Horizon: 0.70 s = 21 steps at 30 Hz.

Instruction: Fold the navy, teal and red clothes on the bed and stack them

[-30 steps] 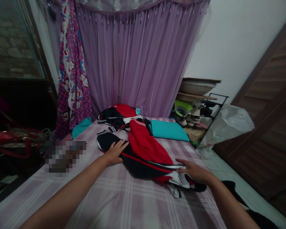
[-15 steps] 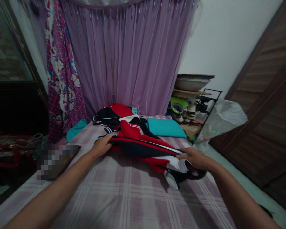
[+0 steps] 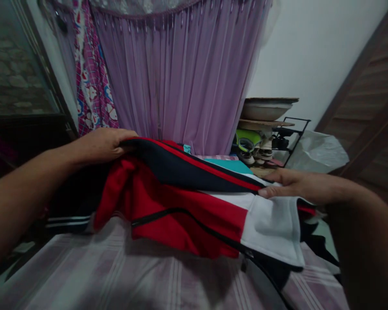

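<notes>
A red, navy and white zip jacket (image 3: 187,206) hangs stretched sideways between my hands, lifted above the bed. My left hand (image 3: 108,144) grips its navy, red-edged fold at the left end. At the other end, my right hand (image 3: 287,183) pinches the same fold beside the white panel and collar. The open zip runs along the lower side, its pull dangling at the right. A cuff with white stripes droops at the far left. Behind the jacket, a bit of red clothing (image 3: 171,144) shows, mostly hidden.
A flat turquoise item (image 3: 229,165) lies on the plaid bed sheet (image 3: 158,275). To the right, a rack (image 3: 297,137) holds shoes, a green item and a basin; a whitish plastic bag (image 3: 323,150) hangs beside it. Purple curtains (image 3: 181,82) close off the back.
Both hands have raised the jacket off the bed and brought it closer, pulling it wider. Its red and white front now faces me, and it covers most of the clothing behind.
</notes>
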{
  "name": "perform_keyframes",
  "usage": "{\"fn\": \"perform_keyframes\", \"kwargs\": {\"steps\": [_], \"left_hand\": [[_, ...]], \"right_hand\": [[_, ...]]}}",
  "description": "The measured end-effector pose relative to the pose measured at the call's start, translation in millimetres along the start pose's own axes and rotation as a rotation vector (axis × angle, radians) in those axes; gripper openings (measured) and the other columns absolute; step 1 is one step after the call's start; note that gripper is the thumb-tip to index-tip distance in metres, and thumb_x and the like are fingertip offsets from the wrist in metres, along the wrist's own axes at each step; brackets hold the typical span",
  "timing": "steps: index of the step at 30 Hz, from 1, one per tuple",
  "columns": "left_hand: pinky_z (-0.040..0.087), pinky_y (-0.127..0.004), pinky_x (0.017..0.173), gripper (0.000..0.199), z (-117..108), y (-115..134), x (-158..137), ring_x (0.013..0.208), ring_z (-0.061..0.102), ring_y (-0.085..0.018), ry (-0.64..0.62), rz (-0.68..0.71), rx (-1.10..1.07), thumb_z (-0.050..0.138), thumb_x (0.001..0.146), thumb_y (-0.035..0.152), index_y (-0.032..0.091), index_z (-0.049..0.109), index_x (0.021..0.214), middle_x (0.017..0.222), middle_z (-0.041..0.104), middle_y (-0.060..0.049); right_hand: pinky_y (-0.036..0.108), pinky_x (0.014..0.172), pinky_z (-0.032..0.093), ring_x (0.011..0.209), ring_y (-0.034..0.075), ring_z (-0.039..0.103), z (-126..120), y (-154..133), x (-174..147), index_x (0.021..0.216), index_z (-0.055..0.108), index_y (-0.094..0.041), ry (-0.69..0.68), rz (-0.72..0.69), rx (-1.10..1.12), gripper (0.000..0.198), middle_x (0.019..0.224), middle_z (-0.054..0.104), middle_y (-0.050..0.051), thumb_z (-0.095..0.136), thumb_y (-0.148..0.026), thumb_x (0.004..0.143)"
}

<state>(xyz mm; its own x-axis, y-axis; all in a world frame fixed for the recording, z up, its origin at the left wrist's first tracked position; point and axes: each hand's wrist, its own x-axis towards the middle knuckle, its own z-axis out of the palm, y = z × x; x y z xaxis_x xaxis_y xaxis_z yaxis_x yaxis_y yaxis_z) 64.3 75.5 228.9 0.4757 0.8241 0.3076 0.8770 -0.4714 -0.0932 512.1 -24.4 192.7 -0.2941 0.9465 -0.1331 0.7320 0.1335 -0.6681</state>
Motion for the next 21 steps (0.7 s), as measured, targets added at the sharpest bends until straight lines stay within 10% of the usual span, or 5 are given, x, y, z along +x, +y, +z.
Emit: {"fn": "perform_keyframes", "kwargs": {"steps": [2, 8, 11, 16, 21], "left_hand": [[0.044, -0.029, 0.087, 0.035, 9, -5, 33, 0.098, 0.06, -0.02, 0.017, 0.005, 0.087, 0.044, 0.091, 0.034, 0.021, 0.065, 0.116, 0.106, 0.068, -0.002], [0.034, -0.046, 0.106, 0.068, 107, -6, 97, 0.131, 0.044, -0.033, 0.18, -0.18, 0.251, 0.065, 0.083, 0.035, 0.017, 0.043, 0.145, 0.146, 0.046, -0.018], [0.029, -0.047, 0.112, 0.06, 166, 2, 70, 0.138, 0.04, -0.031, 0.074, -0.103, 0.178, 0.061, 0.084, 0.033, 0.02, 0.048, 0.141, 0.15, 0.046, -0.015], [0.035, -0.041, 0.112, 0.066, 231, 8, -25, 0.133, 0.049, -0.029, -0.242, -0.169, -0.074, 0.046, 0.087, 0.058, 0.015, 0.055, 0.137, 0.142, 0.056, -0.015], [0.032, -0.041, 0.115, 0.084, 259, -6, -79, 0.14, 0.041, -0.031, -0.316, -0.44, -0.121, 0.045, 0.083, 0.065, 0.008, 0.045, 0.144, 0.151, 0.046, -0.018]], "right_hand": [[0.032, 0.068, 0.057, 0.077, 0.024, 0.069, -13, 13, 42, 0.104, 0.075, -0.019, 0.085, 0.033, 0.031, 0.053, 0.088, 0.074, 0.005, 0.073, -0.059, 0.069], [0.039, 0.088, 0.051, 0.105, 0.029, 0.066, -16, 84, 153, 0.13, 0.061, -0.011, 0.922, 0.322, -0.239, 0.054, 0.114, 0.071, 0.015, 0.056, -0.038, 0.084], [0.036, 0.086, 0.049, 0.104, 0.029, 0.066, 16, 122, 149, 0.116, 0.07, -0.015, 0.773, 0.319, -0.351, 0.043, 0.114, 0.072, 0.015, 0.051, -0.039, 0.087], [0.032, 0.067, 0.047, 0.072, 0.025, 0.067, 100, 168, 109, 0.064, 0.071, -0.016, 0.096, 0.424, -0.213, 0.055, 0.071, 0.072, 0.013, 0.05, -0.062, 0.085], [0.03, 0.066, 0.049, 0.075, 0.023, 0.066, 167, 175, 104, 0.074, 0.071, -0.02, 0.203, 0.274, 0.3, 0.045, 0.074, 0.072, 0.006, 0.063, -0.064, 0.07]]}}
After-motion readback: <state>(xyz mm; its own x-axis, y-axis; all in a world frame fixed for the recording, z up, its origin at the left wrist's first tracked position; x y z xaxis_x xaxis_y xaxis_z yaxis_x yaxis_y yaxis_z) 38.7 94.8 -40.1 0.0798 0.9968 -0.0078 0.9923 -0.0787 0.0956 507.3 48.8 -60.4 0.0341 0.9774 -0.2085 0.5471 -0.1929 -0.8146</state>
